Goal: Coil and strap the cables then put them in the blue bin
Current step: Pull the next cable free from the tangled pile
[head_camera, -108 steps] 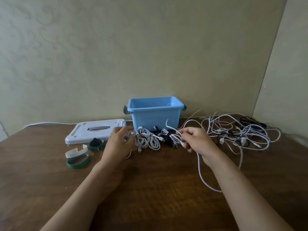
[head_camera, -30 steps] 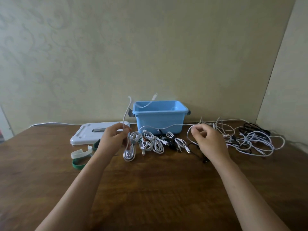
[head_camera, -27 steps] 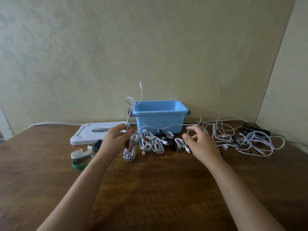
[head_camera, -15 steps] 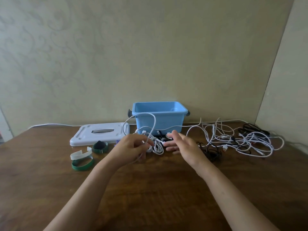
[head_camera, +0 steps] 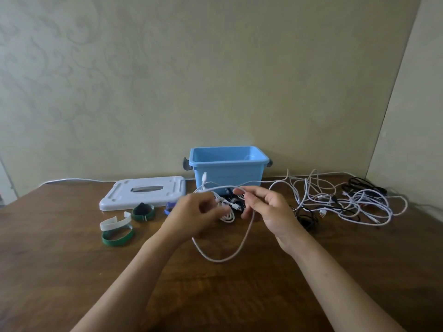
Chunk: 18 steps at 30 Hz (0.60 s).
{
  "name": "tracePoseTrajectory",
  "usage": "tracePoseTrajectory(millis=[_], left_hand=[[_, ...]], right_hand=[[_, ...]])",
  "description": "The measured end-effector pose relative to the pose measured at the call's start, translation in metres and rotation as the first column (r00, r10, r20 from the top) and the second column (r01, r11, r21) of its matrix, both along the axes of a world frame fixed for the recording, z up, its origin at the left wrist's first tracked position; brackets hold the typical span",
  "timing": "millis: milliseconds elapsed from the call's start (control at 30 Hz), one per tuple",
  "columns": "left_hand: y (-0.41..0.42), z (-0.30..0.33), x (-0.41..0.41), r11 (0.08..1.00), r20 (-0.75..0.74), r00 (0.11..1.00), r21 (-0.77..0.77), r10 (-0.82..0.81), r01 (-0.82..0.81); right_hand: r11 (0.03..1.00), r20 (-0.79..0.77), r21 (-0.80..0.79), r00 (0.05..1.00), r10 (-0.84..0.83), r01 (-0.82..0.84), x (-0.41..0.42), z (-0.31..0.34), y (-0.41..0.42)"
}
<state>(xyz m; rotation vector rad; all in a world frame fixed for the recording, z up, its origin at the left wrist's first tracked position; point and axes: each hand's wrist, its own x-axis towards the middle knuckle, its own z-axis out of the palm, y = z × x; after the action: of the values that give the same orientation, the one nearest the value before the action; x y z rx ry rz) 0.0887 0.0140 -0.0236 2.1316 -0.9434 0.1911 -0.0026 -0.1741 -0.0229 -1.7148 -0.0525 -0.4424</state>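
**Both Hands on One White Cable Above the Table**

A thin white charging cable [head_camera: 223, 258] hangs in a loop over the brown wooden table [head_camera: 72, 271], its lowest curve nearest the camera. The left hand [head_camera: 191, 218] holds it with curled fingers; the right hand [head_camera: 268, 212] pinches it between thumb and forefinger. Just behind the hands lie small coiled white and black cable bundles [head_camera: 227, 212]. To the left lie green and white strap bands [head_camera: 116, 230]. To the right sprawls a tangle of loose white and black cables [head_camera: 347, 202]. Farther back stand the open blue plastic bin [head_camera: 227, 167] and its flat white lid [head_camera: 143, 192].
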Motion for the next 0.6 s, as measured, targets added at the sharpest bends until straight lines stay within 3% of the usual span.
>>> tracePoseTrajectory(millis=[133, 267, 367, 500, 600], left_hand=[[0.010, 0.003, 0.005, 0.914, 0.057, 0.937, -0.251, 0.344, -0.320], [0.013, 0.007, 0.006, 0.838, -0.023, 0.876, -0.283, 0.481, -0.467], [0.013, 0.009, 0.007, 0.851, -0.125, 0.899, -0.290, 0.420, -0.438], [0.016, 0.007, 0.011, 0.872, -0.213, 0.960, -0.415, 0.183, -0.259], [0.015, 0.010, 0.004, 0.835, -0.314, 0.948, -0.508, 0.047, -0.210]], right_hand=[[0.992, 0.016, 0.112, 0.999, 0.049, -0.050, -0.003, 0.006, 0.000], [0.991, 0.003, 0.124, 0.999, 0.045, -0.045, -0.001, 0.006, -0.004], [0.982, 0.013, 0.178, 0.998, 0.061, -0.062, -0.002, 0.006, -0.006], [0.973, 0.018, 0.226, 0.999, 0.047, -0.050, 0.002, 0.004, -0.008], [0.973, -0.007, 0.231, 1.000, -0.008, 0.010, 0.003, 0.002, -0.009]])
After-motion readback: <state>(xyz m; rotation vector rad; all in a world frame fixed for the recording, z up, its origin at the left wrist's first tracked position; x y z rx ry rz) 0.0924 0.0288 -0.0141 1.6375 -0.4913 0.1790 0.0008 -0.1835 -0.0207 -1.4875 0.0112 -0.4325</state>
